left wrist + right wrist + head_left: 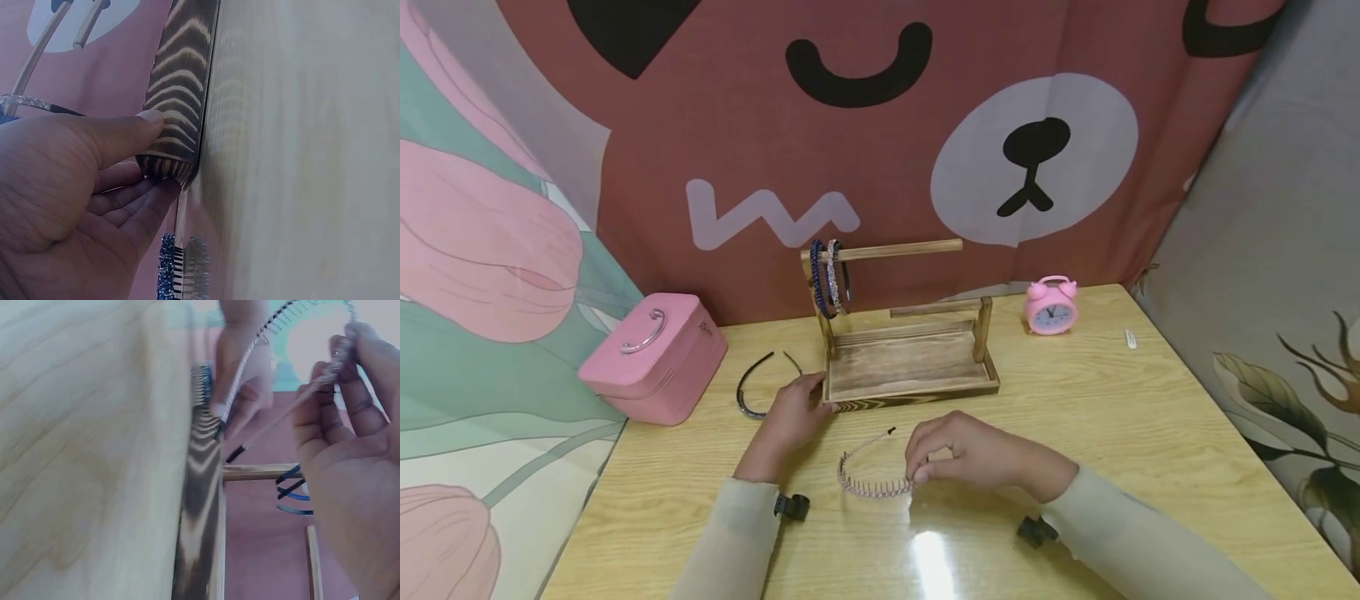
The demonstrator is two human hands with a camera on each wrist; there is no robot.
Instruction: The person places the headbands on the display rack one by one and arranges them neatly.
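A wooden rack (917,396) with a tray base and two bars stands toward the back of the table. My left hand (793,412) grips its front left corner, the thumb on the dark-grained front board (181,94) and the fingers round the end. In my right hand (973,450) a pinkish toothed headband (874,490) is pinched near one part of its band, in front of the rack. On the rack's upper bar hang a blue braided headband (817,279) and a sparkly silver headband (832,275). Left of the rack lies a dark glittery headband (745,400), partly hidden by my left hand.
A pink case (651,358) with a handle sits at the table's left. Right of the rack stand a pink alarm clock (1051,308) and, farther right, a small white hair clip (1131,339). A bear-printed curtain (880,167) hangs behind the table.
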